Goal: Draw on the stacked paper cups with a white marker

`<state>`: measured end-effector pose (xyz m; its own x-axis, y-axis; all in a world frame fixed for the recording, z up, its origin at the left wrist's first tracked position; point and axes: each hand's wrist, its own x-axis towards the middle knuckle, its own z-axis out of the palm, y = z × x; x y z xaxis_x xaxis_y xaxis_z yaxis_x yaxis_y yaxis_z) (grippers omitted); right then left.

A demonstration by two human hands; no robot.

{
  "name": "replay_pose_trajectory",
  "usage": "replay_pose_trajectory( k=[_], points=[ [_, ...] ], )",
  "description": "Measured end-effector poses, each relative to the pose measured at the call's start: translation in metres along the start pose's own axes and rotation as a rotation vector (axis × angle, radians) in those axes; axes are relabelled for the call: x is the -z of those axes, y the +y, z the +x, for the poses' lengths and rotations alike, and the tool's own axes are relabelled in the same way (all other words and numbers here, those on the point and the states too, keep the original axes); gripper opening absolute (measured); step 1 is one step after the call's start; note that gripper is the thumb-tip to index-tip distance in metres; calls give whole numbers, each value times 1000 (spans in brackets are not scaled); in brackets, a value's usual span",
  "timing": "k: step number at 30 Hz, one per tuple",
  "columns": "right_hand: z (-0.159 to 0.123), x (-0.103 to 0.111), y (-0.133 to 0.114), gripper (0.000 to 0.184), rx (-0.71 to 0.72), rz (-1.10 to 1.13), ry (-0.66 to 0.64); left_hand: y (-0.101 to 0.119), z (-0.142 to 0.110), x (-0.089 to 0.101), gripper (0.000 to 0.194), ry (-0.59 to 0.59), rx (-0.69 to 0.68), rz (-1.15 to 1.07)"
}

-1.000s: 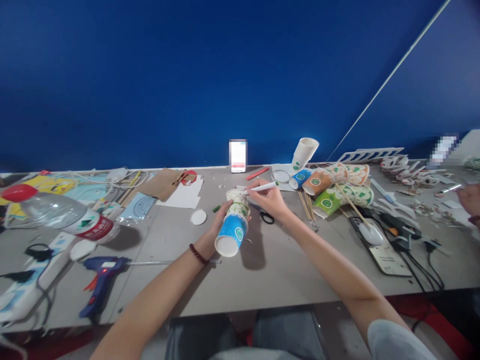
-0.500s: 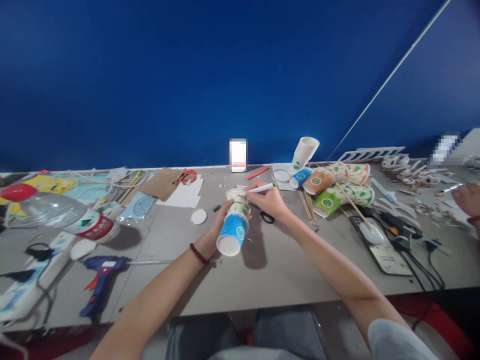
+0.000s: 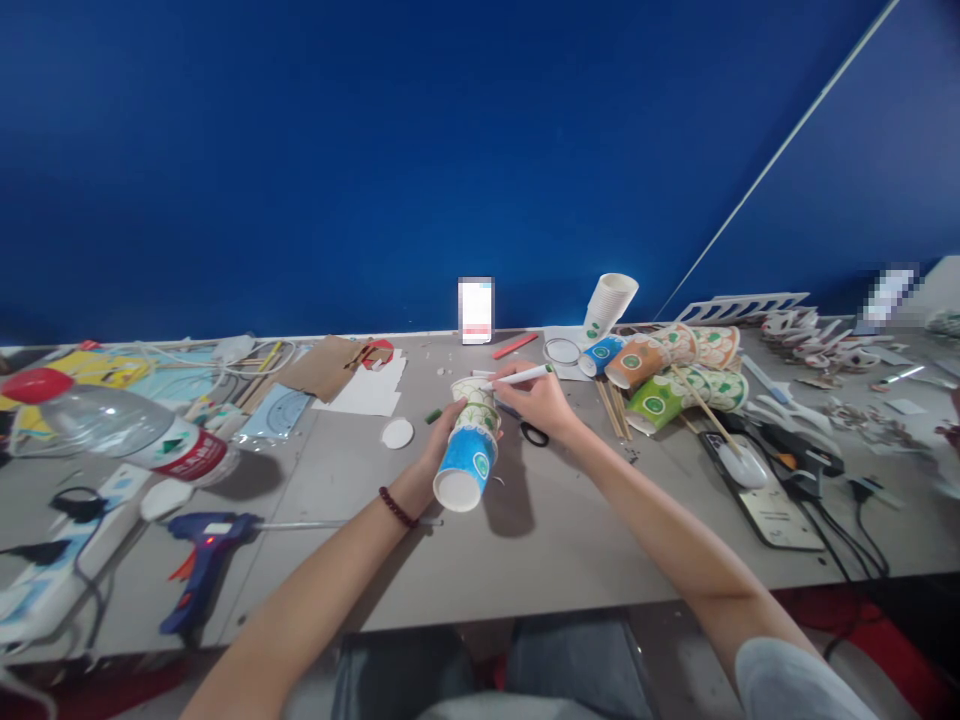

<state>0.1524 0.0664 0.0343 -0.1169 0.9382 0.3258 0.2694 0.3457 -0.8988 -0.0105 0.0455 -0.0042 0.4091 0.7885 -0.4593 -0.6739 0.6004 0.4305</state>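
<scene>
1. Head view: paper cups (image 3: 468,455) make a leaning row, blue one nearest, white round end.
2. Left hand (image 3: 441,437) grips them over the table (image 3: 570,560).
3. Right hand (image 3: 541,402) pinches a white pen (image 3: 523,376).

Your left hand (image 3: 444,428) curls its fingers below the upright phone (image 3: 476,312), a beaded bracelet (image 3: 397,507) at your wrist. Your right hand (image 3: 538,398) pinches its fingers together, below and right of the phone; both forearms reach inward.
</scene>
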Motion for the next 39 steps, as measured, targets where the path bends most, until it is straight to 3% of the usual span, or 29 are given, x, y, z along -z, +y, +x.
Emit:
replay_pose_trajectory(
  k=[39],
  points=[
    [2,3,-1,9,-35,-48,51,-1,0,4,30,-27,8,25]
  ],
)
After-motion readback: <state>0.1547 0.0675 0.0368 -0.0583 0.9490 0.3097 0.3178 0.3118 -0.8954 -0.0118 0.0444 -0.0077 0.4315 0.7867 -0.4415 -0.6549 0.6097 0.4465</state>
